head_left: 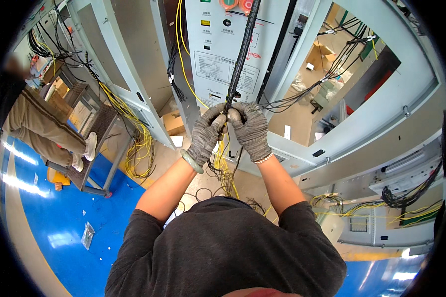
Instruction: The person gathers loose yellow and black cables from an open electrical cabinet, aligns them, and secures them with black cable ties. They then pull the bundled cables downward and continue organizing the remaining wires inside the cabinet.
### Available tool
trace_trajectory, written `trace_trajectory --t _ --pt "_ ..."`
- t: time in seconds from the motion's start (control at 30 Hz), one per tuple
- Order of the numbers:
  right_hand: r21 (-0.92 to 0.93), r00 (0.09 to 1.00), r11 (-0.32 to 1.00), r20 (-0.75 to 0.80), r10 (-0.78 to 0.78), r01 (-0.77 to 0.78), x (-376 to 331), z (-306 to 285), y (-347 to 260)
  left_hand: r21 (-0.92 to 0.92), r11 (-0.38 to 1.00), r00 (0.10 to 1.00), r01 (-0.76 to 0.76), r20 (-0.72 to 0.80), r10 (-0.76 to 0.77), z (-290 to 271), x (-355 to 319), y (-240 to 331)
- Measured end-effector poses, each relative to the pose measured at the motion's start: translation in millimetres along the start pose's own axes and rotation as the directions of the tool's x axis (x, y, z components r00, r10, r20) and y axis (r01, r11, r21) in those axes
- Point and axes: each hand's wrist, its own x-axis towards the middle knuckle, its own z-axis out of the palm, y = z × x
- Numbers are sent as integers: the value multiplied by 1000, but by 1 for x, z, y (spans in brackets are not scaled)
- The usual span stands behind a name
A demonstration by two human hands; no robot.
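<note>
Cable bundle (240,54) gripped at its lower end, in front of the grey panel (218,59).
Bundle runs steeply up the panel; left hand (206,134) and right hand (251,129), both gloved, clamp it side by side, equally near.

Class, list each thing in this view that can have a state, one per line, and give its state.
left hand: gloved, closed on the cable bundle
right hand: gloved, closed on the same bundle
black cable bundle: sleeved, hanging taut against the panel
yellow wires: loose, looped down
cabinet frame: open
</note>
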Motion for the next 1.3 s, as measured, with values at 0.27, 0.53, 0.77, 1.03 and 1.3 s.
trace_trajectory --t 0.27,0.53,0.77,1.03,1.3 --pt "-23 999 1000 -48 -7 6 3 7 11 5 1000 1000 -12 -26 12 2 4 -5" --pt "108 995 992 -62 73 -66 11 10 21 128 985 993 -115 25 112 3 8 -8" --pt "190 993 979 106 58 -77 14 15 56 284 931 974 -228 50 223 1 18 -22" --pt "365 987 919 110 115 -148 15 17 48 708 659 964 -252 127 232 -3 50 10" --pt "209 992 972 86 96 -112 26 2 46 499 813 946 -300 46 321 8 60 -15"
